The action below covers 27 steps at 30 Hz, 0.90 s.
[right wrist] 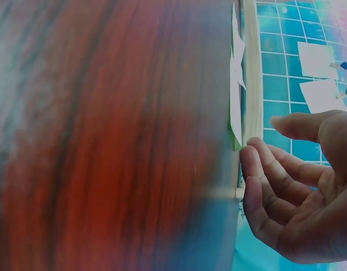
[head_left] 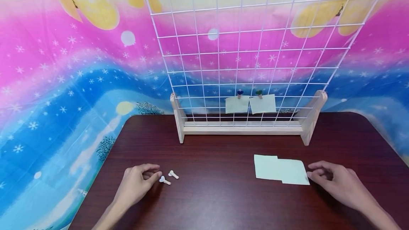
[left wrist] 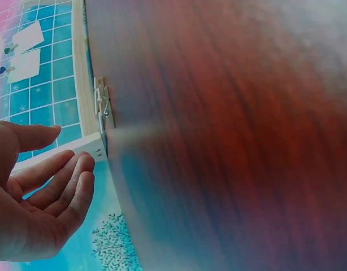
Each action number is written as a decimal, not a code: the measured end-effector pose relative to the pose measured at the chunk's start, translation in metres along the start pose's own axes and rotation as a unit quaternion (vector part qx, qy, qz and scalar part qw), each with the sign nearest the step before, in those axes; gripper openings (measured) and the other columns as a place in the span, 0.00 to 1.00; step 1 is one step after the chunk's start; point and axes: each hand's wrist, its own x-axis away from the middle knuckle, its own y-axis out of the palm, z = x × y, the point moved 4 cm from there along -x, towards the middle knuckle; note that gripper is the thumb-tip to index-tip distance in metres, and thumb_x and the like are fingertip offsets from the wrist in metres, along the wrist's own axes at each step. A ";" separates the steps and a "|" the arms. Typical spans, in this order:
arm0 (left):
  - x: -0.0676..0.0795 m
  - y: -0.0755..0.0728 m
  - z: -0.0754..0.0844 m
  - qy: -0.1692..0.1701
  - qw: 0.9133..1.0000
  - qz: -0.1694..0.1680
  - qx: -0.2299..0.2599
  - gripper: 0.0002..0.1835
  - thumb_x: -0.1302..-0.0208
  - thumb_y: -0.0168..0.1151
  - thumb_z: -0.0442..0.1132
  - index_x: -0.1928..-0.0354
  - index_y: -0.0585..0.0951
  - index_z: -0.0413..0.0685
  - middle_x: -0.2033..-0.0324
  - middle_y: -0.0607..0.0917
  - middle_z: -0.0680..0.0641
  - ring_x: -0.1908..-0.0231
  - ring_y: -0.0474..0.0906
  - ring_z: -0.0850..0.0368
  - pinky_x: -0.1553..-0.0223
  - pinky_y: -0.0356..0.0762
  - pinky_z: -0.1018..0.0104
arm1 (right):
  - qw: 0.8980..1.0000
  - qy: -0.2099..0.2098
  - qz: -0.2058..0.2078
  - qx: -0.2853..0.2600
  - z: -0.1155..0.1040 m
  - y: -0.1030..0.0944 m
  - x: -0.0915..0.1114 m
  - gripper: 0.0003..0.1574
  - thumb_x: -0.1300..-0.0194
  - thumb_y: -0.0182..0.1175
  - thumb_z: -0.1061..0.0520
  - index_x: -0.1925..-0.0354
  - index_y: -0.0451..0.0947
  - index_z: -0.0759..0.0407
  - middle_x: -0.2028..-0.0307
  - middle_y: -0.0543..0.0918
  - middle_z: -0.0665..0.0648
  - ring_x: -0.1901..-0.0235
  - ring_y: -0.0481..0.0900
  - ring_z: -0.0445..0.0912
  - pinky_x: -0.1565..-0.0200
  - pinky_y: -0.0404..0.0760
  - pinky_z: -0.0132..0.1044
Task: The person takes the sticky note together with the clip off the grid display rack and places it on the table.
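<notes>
Left hand [head_left: 136,184]: half-open, empty, beside two white-heart wooden clothespins [head_left: 165,180], near left.
Right hand [head_left: 342,184]: half-open, empty, by pale-green rectangular paper sheets [head_left: 290,171], near right.
Sheets: best pinched singly, edge-first.

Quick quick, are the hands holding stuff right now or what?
Left hand: open, holding nothing, right by a little clip.
Right hand: open, holding nothing, right by the paper on the table.

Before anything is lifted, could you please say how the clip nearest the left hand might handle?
The clip looks small, so probably light, and wooden, so likely stiff; its heart-shaped end may hinder rolling.
</notes>
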 end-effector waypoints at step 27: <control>-0.021 0.003 0.029 0.061 0.997 0.039 0.023 0.14 0.35 0.78 0.39 0.48 0.92 0.49 0.60 0.94 0.52 0.63 0.92 0.62 0.58 0.89 0.67 | 0.998 -0.034 0.029 -0.044 -0.035 0.002 -0.014 0.20 0.27 0.71 0.47 0.45 0.88 0.57 0.61 0.93 0.50 0.65 0.88 0.34 0.64 0.81 0.30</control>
